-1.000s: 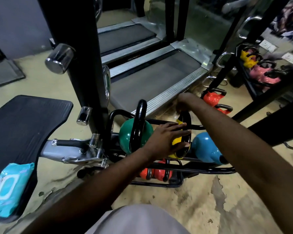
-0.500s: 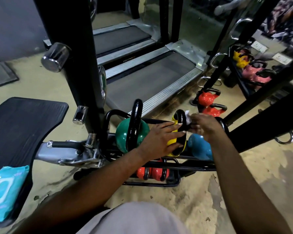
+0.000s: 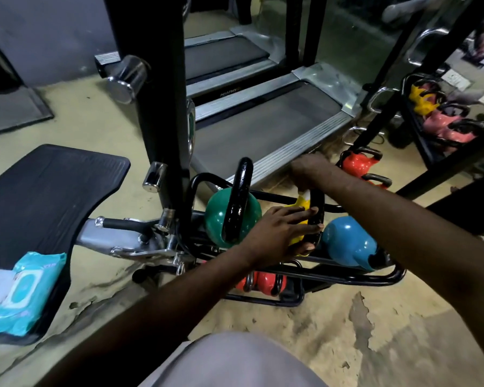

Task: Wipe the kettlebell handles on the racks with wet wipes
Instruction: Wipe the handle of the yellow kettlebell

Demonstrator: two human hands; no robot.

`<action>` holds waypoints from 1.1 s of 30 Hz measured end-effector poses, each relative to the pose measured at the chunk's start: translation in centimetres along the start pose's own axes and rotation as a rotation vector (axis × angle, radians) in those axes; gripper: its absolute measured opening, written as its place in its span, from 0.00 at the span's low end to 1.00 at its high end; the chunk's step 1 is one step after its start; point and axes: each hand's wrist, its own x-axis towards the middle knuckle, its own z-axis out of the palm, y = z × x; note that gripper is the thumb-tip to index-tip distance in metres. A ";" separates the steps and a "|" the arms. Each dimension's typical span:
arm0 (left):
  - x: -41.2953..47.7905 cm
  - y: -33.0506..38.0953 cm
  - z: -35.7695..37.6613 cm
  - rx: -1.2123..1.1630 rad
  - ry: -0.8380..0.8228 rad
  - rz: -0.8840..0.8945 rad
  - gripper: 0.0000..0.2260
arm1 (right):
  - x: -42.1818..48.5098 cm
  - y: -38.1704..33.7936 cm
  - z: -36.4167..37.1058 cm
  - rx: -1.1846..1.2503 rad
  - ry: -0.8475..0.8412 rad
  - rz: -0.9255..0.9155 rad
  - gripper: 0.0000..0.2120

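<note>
Left grip (image 3: 280,230): wide, fingers straight and spread. They lie flat on the yellow kettlebell (image 3: 301,204) and touch the near side of its black handle (image 3: 317,210). The thumb sits low against the bell. It presses only and holds nothing.

Right grip (image 3: 309,170): over the top of the same handle, with the back of the hand toward the camera, blurred. A white scrap (image 3: 306,194) shows just beneath it at the handle top. The fingers are hidden, so I cannot tell whether this grip is closed.

The yellow kettlebell stands on the upper tier of the low black rack (image 3: 347,278), handle upright, between the green kettlebell (image 3: 220,216) and the blue kettlebell (image 3: 347,241). Red kettlebells (image 3: 263,283) sit on the tier below.

The wet wipes pack (image 3: 25,291) lies on the black padded table (image 3: 39,196) to my left, well apart from the rack.
</note>
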 end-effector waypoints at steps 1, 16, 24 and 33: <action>0.0 0.0 0.0 0.002 -0.002 0.000 0.20 | -0.3 0.0 0.0 -0.016 0.008 0.005 0.19; -0.1 0.3 0.0 -0.055 0.050 0.012 0.20 | -8.8 1.9 7.2 1.416 0.418 0.426 0.13; -0.2 0.5 0.1 -0.055 0.087 0.006 0.19 | -8.4 -1.4 8.9 2.687 -0.099 0.424 0.17; -1.5 0.3 0.8 0.089 0.060 0.071 0.23 | -9.8 1.0 7.7 1.645 0.442 0.412 0.09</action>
